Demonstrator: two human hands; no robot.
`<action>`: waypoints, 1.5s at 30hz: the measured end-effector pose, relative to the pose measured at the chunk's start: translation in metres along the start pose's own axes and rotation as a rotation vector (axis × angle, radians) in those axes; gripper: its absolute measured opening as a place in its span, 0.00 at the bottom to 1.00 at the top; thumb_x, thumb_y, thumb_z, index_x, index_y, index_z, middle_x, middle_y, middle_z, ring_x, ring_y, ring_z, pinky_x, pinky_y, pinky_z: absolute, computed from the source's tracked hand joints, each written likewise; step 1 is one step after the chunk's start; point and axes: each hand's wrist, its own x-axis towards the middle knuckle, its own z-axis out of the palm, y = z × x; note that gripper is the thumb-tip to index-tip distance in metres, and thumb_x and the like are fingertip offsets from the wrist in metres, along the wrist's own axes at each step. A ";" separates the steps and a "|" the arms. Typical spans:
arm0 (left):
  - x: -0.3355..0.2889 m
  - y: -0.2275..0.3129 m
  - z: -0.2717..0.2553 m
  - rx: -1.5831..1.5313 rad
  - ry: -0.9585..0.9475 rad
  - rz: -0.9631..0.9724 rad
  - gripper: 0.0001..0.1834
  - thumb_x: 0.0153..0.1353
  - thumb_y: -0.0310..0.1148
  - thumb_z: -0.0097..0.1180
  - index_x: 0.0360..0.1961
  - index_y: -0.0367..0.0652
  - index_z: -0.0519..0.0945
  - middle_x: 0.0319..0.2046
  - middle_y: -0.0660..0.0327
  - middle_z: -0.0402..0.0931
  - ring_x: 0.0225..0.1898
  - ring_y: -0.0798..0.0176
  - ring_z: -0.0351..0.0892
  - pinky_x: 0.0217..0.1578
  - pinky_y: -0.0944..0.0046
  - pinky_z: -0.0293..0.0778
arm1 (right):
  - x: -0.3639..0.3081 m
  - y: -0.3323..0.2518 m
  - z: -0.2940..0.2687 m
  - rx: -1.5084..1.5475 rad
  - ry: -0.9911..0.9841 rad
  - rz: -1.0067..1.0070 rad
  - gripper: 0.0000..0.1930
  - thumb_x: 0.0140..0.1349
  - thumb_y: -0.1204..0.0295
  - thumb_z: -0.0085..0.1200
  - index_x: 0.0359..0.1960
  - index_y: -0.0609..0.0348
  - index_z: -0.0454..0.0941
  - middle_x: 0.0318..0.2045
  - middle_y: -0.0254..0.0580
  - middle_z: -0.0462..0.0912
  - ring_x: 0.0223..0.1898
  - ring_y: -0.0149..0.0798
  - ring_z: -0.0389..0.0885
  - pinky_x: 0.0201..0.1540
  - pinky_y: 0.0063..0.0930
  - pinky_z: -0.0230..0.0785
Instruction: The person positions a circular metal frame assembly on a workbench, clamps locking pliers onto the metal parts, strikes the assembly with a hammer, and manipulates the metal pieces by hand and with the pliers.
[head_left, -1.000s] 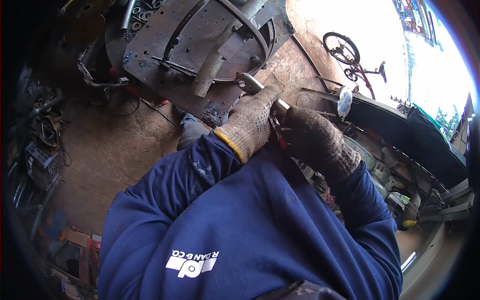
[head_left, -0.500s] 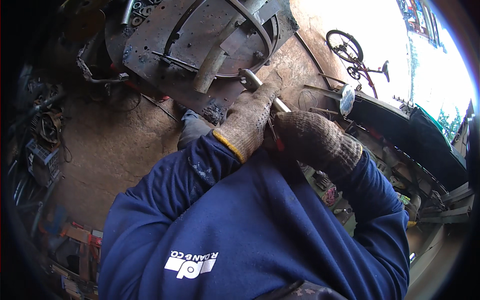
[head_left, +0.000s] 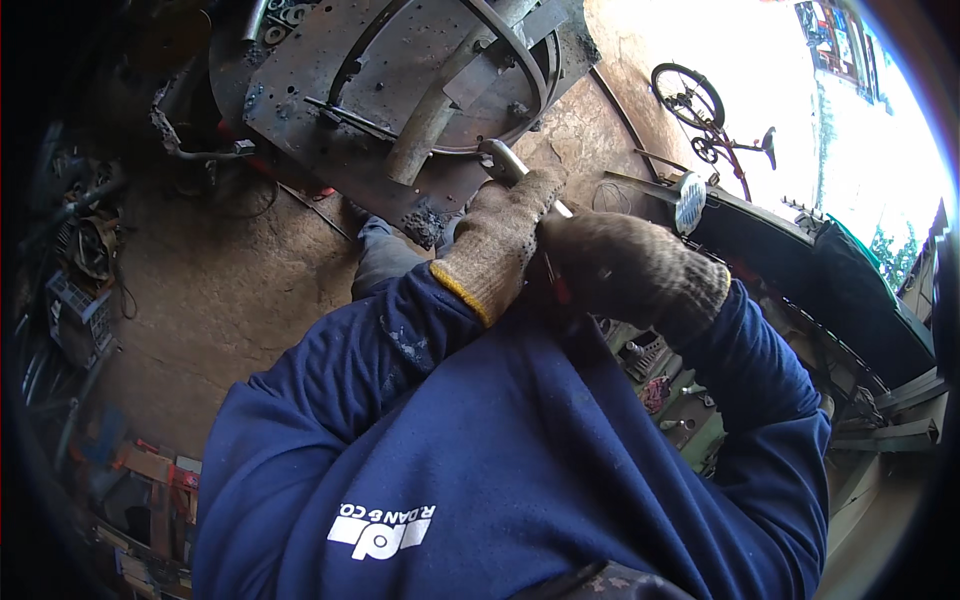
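Observation:
A bright metal rod (head_left: 563, 210) with a flattened, rounded end (head_left: 502, 160) runs slantwise between my gloved hands. My left hand (head_left: 500, 225) is closed round it just behind that flat end. Lower down, my right hand (head_left: 625, 265) is closed at the rod's near part and slightly smeared; its fingertips are hidden. Below the rod, between the hands, hangs a thin piece with a red part (head_left: 557, 285), too hidden to name. Just ahead of the flat end lie a curved steel hoop (head_left: 533, 80) and a thick pipe (head_left: 425, 130) on a dark steel plate (head_left: 300, 85).
Metal washers (head_left: 275, 35) lie at the plate's far left. A clamp-like cable end (head_left: 240, 148) hangs near its left edge. At right are a bicycle (head_left: 690, 95), a perforated round metal disc (head_left: 690, 203) and a dark-covered bench (head_left: 860, 280). Scrap and tools crowd the left side.
My right hand has shifted slightly left and up, so less of the rod shows between the hands. The left hand stays closed in nearly the same place.

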 end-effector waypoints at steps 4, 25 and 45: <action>-0.007 0.003 0.000 -0.023 -0.005 -0.016 0.20 0.66 0.48 0.59 0.45 0.40 0.79 0.37 0.57 0.80 0.36 0.60 0.83 0.36 0.60 0.81 | 0.002 0.016 0.003 -0.330 -0.116 -0.087 0.16 0.61 0.71 0.58 0.51 0.54 0.81 0.32 0.45 0.85 0.35 0.44 0.86 0.41 0.35 0.80; -0.003 0.007 -0.005 0.135 -0.032 -0.020 0.20 0.70 0.46 0.54 0.45 0.37 0.79 0.36 0.56 0.81 0.36 0.61 0.84 0.37 0.60 0.82 | 0.005 -0.008 -0.003 -0.275 -0.243 0.057 0.16 0.67 0.67 0.53 0.54 0.59 0.80 0.38 0.44 0.87 0.39 0.40 0.88 0.43 0.31 0.80; 0.020 -0.013 -0.009 -0.104 -0.197 0.164 0.18 0.68 0.37 0.59 0.49 0.32 0.73 0.45 0.47 0.77 0.49 0.49 0.83 0.50 0.46 0.85 | -0.043 -0.057 0.017 -0.001 0.423 0.382 0.17 0.71 0.57 0.52 0.36 0.59 0.83 0.26 0.45 0.84 0.30 0.46 0.86 0.35 0.40 0.77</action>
